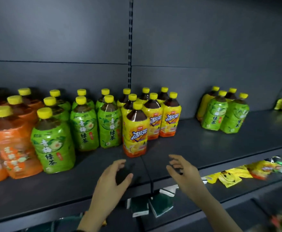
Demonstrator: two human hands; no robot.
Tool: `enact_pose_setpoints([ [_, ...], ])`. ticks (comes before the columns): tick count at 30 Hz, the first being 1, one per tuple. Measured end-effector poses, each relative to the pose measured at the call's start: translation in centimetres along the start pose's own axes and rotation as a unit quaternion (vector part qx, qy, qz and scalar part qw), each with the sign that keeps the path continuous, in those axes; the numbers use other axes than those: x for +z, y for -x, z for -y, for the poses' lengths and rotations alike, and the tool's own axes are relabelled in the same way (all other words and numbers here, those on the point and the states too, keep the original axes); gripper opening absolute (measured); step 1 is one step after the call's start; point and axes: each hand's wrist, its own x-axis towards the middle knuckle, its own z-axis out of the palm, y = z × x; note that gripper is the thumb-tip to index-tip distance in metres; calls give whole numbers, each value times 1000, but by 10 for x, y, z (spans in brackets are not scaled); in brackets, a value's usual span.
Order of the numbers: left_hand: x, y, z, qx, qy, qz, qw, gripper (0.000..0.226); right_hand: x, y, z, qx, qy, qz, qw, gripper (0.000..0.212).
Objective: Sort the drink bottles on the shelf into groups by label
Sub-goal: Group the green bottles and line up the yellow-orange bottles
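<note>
Across the dark grey shelf (203,146), capped drink bottles stand upright in label groups: orange-label bottles (14,148) at far left, green-label bottles (85,129) beside them, yellow-label bottles (160,121) at centre. A mixed cluster (215,114) of green and yellow labels stands well apart to the right. The front yellow-label bottle (135,136) stands nearest the shelf edge. Both hands hover just before it, left hand (110,183) and right hand (185,173), fingers relaxed, holding nothing.

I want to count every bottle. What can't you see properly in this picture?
Head view only.
Orange-label bottles: cut off by the left edge, blurred.
Back-row bottles: labels hidden by front bottles.
Right-hand group's rear bottles: mostly hidden behind green-label bottles.
Lower-shelf packets: blurred, print unreadable.
</note>
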Motion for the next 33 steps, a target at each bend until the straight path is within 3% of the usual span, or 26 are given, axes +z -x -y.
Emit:
enact_pose_setpoints([
  [15, 189, -165, -109, 105, 22, 65, 992, 32, -124, -131, -147, 48, -32, -102, 993, 26],
  [25, 295, -246, -166, 53, 88, 71, 992, 42, -220, -196, -242, 87, -81, -236, 964, 34],
  [30, 348, -284, -199, 3, 164, 50, 985, 64, -261, -235, -283, 89, -126, -211, 965, 49],
  [33, 373, -297, -209, -23, 231, 42, 972, 79, -282, -255, -305, 74, -127, -130, 981, 76],
])
